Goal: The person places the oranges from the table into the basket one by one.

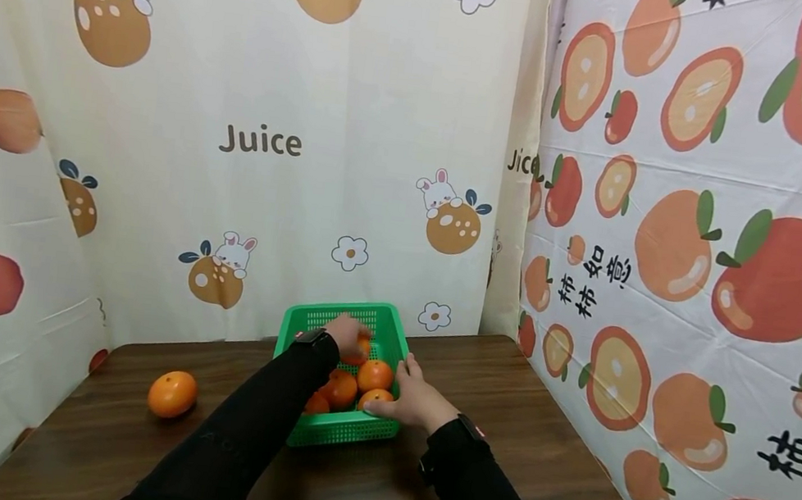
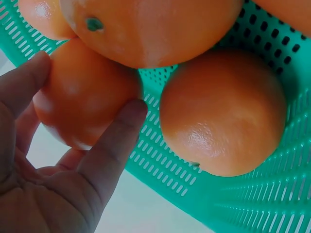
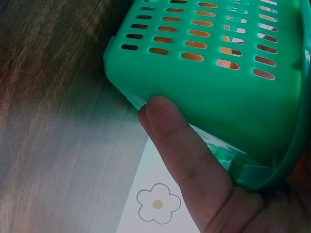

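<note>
A green perforated plastic basket with several oranges in it stands towards the back of the table. My left hand reaches into its far part. In the left wrist view, the thumb and fingers of that hand curl round an orange. Another orange lies beside it, and a larger one is close against it. My right hand grips the basket's right side, thumb over the rim. In the right wrist view, its fingers lie along the outer wall.
A single orange sits on the brown wooden table, left of the basket. Fruit-printed curtains hang behind the table and along both sides, close to its edges.
</note>
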A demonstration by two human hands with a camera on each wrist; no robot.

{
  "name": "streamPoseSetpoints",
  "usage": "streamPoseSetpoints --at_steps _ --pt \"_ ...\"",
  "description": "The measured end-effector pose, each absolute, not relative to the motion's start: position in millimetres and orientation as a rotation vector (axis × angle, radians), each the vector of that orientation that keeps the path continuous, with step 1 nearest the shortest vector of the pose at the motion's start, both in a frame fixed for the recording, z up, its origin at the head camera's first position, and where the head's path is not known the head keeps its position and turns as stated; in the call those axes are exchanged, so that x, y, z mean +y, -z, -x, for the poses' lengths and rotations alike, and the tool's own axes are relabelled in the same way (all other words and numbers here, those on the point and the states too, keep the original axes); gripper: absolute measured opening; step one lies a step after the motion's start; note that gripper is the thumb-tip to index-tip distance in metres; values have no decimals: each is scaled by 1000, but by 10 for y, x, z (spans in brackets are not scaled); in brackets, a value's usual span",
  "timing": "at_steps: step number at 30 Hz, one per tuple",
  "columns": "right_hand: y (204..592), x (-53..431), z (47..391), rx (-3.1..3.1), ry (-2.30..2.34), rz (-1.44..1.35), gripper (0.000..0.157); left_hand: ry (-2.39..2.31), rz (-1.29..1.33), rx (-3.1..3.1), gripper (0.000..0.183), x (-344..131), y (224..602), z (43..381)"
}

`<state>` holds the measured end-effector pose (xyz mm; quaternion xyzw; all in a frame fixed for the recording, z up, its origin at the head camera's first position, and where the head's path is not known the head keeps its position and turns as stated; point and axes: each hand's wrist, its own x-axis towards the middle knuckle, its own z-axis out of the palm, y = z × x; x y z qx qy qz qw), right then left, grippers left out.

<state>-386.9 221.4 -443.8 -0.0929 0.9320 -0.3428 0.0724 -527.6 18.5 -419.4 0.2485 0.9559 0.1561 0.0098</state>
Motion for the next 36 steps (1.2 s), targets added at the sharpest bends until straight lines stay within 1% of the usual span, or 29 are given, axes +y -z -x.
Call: streamPoseSetpoints --at_steps 7,23,36 --pt "4443 2212 3875 2793 1029 257 115 -460 -786 2958 47 163 4222 5275" --pt "4431 2215 3877 2787 1019 253 116 -515 -714 2893 45 201 4177 5204" --pt "4435 2218 3868 2785 1016 254 111 -423 -724 2908 46 227 4190 5142"
